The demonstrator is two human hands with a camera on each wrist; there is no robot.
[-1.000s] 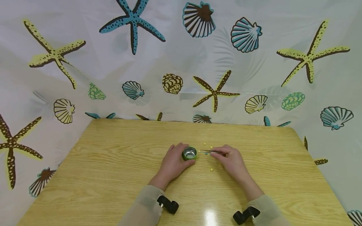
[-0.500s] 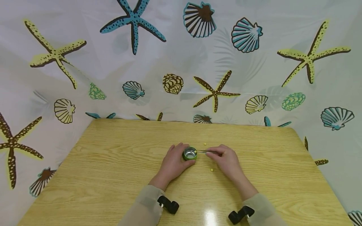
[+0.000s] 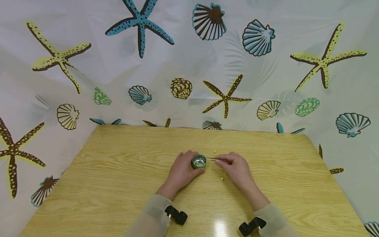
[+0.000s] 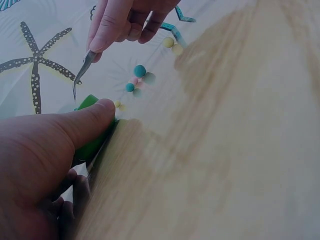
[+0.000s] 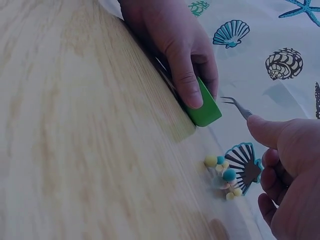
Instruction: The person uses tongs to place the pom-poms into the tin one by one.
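Pinched between thumb and fingers, the bent metal tweezers (image 3: 211,159) sit in the right hand (image 3: 238,167), and the left hand (image 3: 182,169) curls round a small green cup (image 3: 202,167).

In the head view, the cup is just below the middle of the frame on the wooden table (image 3: 118,164), its shiny mouth facing up. The tweezers' tips reach its right edge; I can't tell if they touch. A yellow ball (image 3: 222,178) lies to the lower right.

In the left wrist view, the thumb lies along the cup, left of the middle. Holding firm seems wise, as a little cup could slip if bumped. A teal ball (image 4: 140,71) lies in the upper middle.

In the right wrist view, the two tips stand a bit apart, right of the middle, and I see no ball between them. A soft squeeze should work best; a hard one might make a ball pop out.
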